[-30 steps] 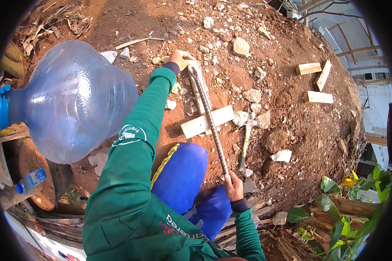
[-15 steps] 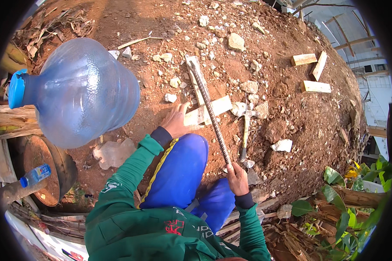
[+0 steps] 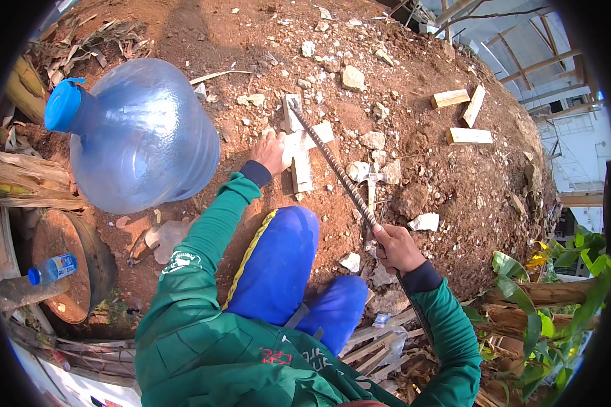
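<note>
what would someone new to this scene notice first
Probably the big, clear bluish jug with its blue cap, filling much of the left side. Then the long ribbed rod, gripped in the right hand and slanting up and left across the middle. Near its far end, two wood pieces lie crossed on the dirt, with the left hand at one end.

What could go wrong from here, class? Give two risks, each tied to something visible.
The ribbed rod could slip from the right hand and hit the left hand, which is at the crossed wood pieces nearby. Those pieces lie on uneven, stony soil, so they might shift under pressure.
</note>
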The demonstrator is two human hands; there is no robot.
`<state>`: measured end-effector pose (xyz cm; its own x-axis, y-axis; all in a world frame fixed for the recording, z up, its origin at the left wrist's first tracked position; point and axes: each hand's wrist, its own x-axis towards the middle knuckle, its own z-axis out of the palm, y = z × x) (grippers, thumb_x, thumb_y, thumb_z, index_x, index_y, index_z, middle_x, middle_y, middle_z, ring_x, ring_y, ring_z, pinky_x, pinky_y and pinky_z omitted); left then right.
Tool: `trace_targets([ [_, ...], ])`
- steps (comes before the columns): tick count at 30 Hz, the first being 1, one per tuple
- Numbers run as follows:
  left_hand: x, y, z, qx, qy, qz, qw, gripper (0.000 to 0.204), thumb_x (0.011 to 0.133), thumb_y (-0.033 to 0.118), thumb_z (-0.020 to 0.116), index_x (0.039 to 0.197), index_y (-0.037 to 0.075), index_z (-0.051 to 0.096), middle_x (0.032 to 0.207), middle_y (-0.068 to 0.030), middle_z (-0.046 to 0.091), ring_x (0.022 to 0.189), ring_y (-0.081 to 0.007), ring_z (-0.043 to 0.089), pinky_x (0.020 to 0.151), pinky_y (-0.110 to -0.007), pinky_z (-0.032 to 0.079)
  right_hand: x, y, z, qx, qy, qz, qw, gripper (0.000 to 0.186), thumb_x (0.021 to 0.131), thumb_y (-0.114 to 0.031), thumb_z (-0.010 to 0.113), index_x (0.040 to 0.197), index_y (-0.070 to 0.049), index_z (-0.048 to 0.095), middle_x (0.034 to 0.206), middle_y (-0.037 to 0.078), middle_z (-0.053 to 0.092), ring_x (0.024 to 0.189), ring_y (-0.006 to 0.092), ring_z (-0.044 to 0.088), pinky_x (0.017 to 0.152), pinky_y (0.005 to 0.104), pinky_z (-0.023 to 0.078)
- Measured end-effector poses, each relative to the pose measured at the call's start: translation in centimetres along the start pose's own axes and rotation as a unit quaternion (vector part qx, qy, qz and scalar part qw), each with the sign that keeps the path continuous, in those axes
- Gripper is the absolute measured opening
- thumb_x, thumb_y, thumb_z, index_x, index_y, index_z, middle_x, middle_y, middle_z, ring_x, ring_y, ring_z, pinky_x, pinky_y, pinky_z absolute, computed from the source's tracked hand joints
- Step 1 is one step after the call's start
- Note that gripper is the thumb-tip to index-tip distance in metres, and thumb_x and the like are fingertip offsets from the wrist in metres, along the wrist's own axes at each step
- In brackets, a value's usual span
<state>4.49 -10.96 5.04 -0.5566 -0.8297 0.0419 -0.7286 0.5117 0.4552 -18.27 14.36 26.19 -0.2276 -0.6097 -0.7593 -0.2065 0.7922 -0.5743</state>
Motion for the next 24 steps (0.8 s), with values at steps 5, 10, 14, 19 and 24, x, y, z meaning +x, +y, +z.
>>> trace_targets([
  [5, 3.1, -2.1, -2.5, -0.009, -0.053, 0.012, 0.998, 0.050, 0.075, 0.025, 0.075, 0.115, 0.001, 0.057, 0.112, -0.0246, 0.060, 0.108, -0.0426, 0.061, 0.090, -0.051, 0.053, -1.0, -3.7, -1.5, -0.030, -0.008, 0.067, 0.997, 0.043, 0.106, -0.038, 0.047, 0.098, 0.002, 0.062, 0.056, -0.002, 0.041, 0.044, 0.0096, 0.041, 0.039, 0.0293, 0.031],
  [10, 6.0, -3.6, -5.6, -0.037, -0.109, 0.062, 0.991, 0.055, 0.066, 0.033, 0.085, 0.105, 0.000, 0.065, 0.105, -0.0240, 0.067, 0.104, -0.0399, 0.065, 0.092, -0.046, 0.053, -2.0, -6.1, -1.9, -0.002, -0.038, 0.099, 0.994, 0.044, 0.107, -0.042, 0.044, 0.102, 0.000, 0.059, 0.062, -0.003, 0.038, 0.046, 0.0085, 0.033, 0.040, 0.0288, 0.028],
  [14, 6.2, -3.9, -5.5, -0.029, -0.106, 0.029, 0.993, 0.057, 0.067, 0.031, 0.086, 0.108, -0.002, 0.064, 0.105, -0.0239, 0.066, 0.103, -0.0405, 0.065, 0.092, -0.046, 0.053, -2.9, -8.1, -2.2, 0.044, -0.070, 0.125, 0.989, 0.041, 0.107, -0.040, 0.043, 0.102, -0.003, 0.057, 0.064, -0.004, 0.037, 0.047, 0.0075, 0.031, 0.041, 0.0275, 0.027],
  [19, 3.8, -4.2, -2.9, 0.025, -0.015, 0.085, 0.996, 0.057, 0.071, 0.034, 0.084, 0.107, -0.002, 0.060, 0.104, -0.0254, 0.062, 0.101, -0.0425, 0.063, 0.089, -0.049, 0.053, -3.5, -8.9, -0.1, 0.057, -0.092, 0.134, 0.985, 0.039, 0.110, -0.041, 0.034, 0.103, -0.008, 0.053, 0.063, -0.006, 0.033, 0.045, 0.0062, 0.027, 0.039, 0.0257, 0.024],
  [24, 3.5, -3.7, -1.8, 0.007, 0.034, 0.100, 0.994, 0.053, 0.073, 0.034, 0.082, 0.104, -0.001, 0.059, 0.101, -0.0256, 0.060, 0.099, -0.0422, 0.062, 0.087, -0.049, 0.053, -5.0, -7.3, 2.2, 0.106, -0.057, 0.118, 0.986, 0.037, 0.108, -0.038, 0.042, 0.098, -0.004, 0.053, 0.061, -0.004, 0.037, 0.044, 0.0081, 0.032, 0.039, 0.0288, 0.028],
])
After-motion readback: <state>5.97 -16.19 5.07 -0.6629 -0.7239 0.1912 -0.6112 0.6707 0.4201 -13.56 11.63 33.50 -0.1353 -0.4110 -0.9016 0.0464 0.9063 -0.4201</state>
